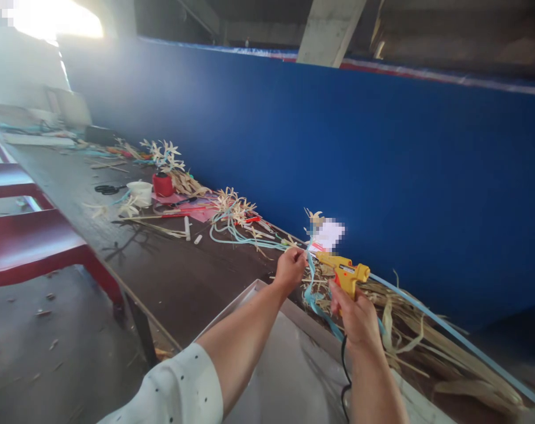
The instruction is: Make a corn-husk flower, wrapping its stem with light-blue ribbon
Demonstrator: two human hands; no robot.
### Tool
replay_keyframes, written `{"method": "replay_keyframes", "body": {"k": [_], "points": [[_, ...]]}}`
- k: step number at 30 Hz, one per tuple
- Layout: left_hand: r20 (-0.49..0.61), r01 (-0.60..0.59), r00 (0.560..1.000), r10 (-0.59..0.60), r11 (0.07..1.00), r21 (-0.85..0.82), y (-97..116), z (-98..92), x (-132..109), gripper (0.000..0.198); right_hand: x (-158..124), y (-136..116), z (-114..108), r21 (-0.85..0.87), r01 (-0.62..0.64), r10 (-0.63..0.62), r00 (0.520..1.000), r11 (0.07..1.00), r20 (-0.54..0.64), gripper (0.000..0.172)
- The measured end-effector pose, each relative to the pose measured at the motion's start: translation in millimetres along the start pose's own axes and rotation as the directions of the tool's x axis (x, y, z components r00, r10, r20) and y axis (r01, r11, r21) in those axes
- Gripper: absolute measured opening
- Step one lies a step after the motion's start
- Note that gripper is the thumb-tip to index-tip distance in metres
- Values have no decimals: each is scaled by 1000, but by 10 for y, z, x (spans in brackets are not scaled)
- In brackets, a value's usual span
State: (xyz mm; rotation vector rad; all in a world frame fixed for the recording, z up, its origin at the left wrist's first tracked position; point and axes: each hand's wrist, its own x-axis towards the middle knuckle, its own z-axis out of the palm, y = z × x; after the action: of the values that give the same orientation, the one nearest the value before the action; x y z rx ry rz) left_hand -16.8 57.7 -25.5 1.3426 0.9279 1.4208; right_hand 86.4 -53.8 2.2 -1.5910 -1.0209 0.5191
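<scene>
My right hand is closed around the handle of a yellow and orange glue gun, whose nozzle points left toward my other hand. A black cord hangs down from the gun. My left hand is closed in a pinch on a light blue strip, which hangs down in a loop between my hands. Another length of light blue strip runs off to the right over a heap of dried straw-coloured leaves on the dark wooden table.
Along the table by the blue wall lie dried-leaf flowers, a red cup, a white cup, black scissors and loose sticks. A grey board lies under my arms. Red plastic stools stand at the left.
</scene>
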Motion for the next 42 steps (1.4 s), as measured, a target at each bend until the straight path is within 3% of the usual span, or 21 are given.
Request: {"method": "replay_keyframes", "body": {"k": [21, 32, 42], "points": [[-2, -23, 1000, 23, 999, 48, -1, -8, -8, 18, -11, -5, 14, 50, 30, -31, 999, 998, 13, 28], [3, -4, 1000, 4, 1000, 24, -13, 6, -6, 18, 1, 22, -9, -57, 37, -37, 999, 998, -3, 31], [8, -3, 1000, 3, 1000, 22, -13, -3, -4, 18, -16, -18, 7, -33, 29, -29, 1000, 999, -9, 28]]}}
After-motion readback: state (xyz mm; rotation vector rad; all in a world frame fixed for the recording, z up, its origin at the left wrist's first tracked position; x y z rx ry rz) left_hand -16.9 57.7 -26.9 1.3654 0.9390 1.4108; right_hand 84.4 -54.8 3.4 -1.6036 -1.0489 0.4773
